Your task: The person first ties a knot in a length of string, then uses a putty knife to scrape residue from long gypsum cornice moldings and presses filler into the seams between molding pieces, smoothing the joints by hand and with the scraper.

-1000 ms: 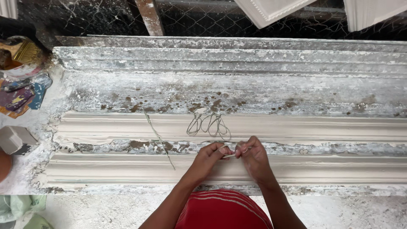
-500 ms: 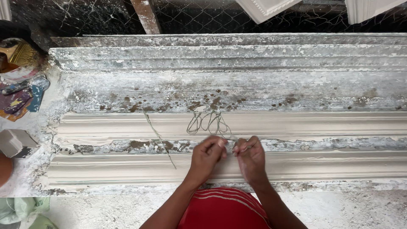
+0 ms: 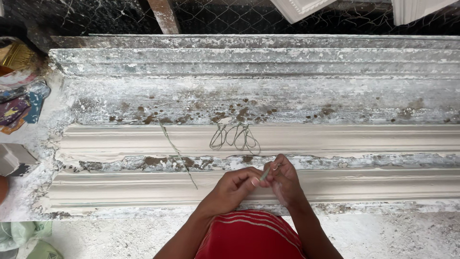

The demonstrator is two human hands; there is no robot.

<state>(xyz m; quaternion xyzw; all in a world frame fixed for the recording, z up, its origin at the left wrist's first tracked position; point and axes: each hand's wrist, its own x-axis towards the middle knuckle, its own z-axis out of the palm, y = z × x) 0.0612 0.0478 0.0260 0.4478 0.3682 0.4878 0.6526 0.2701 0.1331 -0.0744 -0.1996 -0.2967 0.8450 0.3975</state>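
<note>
Both hands meet over the near moulding strip (image 3: 143,189) on the plaster-caked worktop (image 3: 287,98); the left hand (image 3: 233,187) and right hand (image 3: 286,180) pinch a short fibre strand (image 3: 265,173) between closed fingers, seemingly to twist it; looped fibre (image 3: 235,138) lies just beyond.

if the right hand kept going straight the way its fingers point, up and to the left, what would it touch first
Probably the left hand: the right hand already meets it at the thin twig-like piece pinched between them. Beyond that lie the looped fibres on the pale moulding.
</note>
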